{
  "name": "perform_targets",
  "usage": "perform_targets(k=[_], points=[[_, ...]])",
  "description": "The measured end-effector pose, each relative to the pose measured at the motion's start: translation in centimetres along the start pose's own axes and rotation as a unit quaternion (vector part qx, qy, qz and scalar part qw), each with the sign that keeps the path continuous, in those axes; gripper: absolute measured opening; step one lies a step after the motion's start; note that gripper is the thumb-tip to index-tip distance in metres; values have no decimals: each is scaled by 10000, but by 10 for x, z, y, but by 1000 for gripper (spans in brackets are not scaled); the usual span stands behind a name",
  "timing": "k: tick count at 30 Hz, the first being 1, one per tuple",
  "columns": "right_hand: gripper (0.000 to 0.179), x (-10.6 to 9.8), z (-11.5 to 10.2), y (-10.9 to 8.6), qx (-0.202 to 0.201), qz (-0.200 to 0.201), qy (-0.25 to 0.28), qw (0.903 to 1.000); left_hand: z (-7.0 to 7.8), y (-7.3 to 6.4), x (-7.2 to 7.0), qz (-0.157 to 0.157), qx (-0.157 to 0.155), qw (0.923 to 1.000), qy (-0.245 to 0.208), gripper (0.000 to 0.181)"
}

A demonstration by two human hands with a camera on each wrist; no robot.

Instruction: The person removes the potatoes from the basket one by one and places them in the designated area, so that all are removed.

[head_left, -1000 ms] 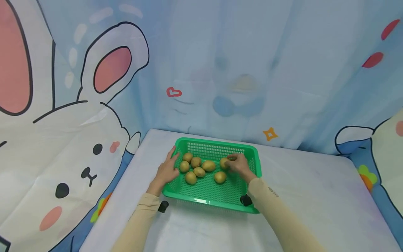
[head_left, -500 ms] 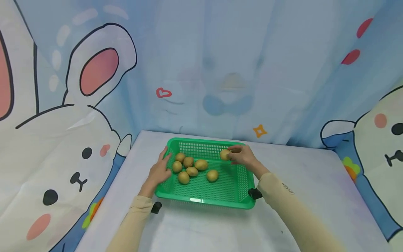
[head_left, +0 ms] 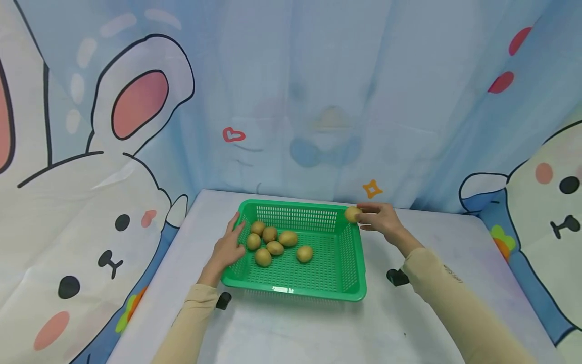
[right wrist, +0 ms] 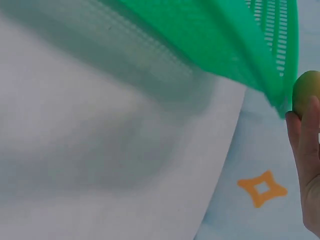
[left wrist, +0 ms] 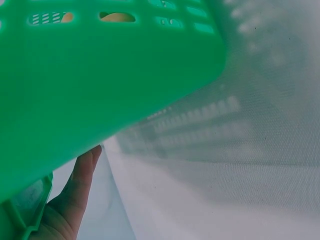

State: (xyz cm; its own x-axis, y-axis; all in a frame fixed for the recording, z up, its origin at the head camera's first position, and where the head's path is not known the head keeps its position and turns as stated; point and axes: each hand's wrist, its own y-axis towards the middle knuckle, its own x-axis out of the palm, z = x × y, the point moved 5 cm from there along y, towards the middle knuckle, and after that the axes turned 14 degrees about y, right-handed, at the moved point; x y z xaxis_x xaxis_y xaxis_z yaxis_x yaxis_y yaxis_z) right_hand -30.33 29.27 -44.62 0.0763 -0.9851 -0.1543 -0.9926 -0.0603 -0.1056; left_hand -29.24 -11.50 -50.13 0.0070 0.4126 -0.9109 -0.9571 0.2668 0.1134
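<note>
My right hand (head_left: 379,221) holds a yellow-brown potato (head_left: 352,215) in its fingertips, over the far right corner of the green plastic basket (head_left: 291,290). In the right wrist view the potato (right wrist: 306,92) shows at the right edge, close by the basket's corner (right wrist: 280,100). My left hand (head_left: 226,249) grips the basket's left rim, thumb inside and some fingers outside. From the left wrist view, fingers (left wrist: 80,185) stretch along the outside of the basket wall (left wrist: 110,75). Several potatoes (head_left: 275,247) lie inside, mostly grouped at the left; one potato (head_left: 304,254) sits apart near the middle.
The basket stands on a table with a white cloth (head_left: 291,333). Behind and beside the table hangs a blue curtain (head_left: 273,91) printed with cartoon rabbits. A black wrist device (head_left: 397,277) sticks out by the right sleeve, another (head_left: 223,301) by the left.
My right hand has lifted the potato from the basket floor and carried it right to the far right corner. My left hand stays on the left rim. The head view has shifted slightly.
</note>
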Motion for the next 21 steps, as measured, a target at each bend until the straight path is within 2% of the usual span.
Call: perform_targets(k=[10, 16, 21], points=[[53, -33, 24, -8, 164, 243, 5, 9996, 1, -2, -4, -23, 18, 10000, 40, 74], [55, -45, 45, -12, 493, 315, -76, 9983, 1, -1, -4, -10, 15, 10000, 42, 75], [55, -53, 73, -16, 818, 528, -300, 9948, 1, -1, -3, 10, -1, 10000, 36, 75]])
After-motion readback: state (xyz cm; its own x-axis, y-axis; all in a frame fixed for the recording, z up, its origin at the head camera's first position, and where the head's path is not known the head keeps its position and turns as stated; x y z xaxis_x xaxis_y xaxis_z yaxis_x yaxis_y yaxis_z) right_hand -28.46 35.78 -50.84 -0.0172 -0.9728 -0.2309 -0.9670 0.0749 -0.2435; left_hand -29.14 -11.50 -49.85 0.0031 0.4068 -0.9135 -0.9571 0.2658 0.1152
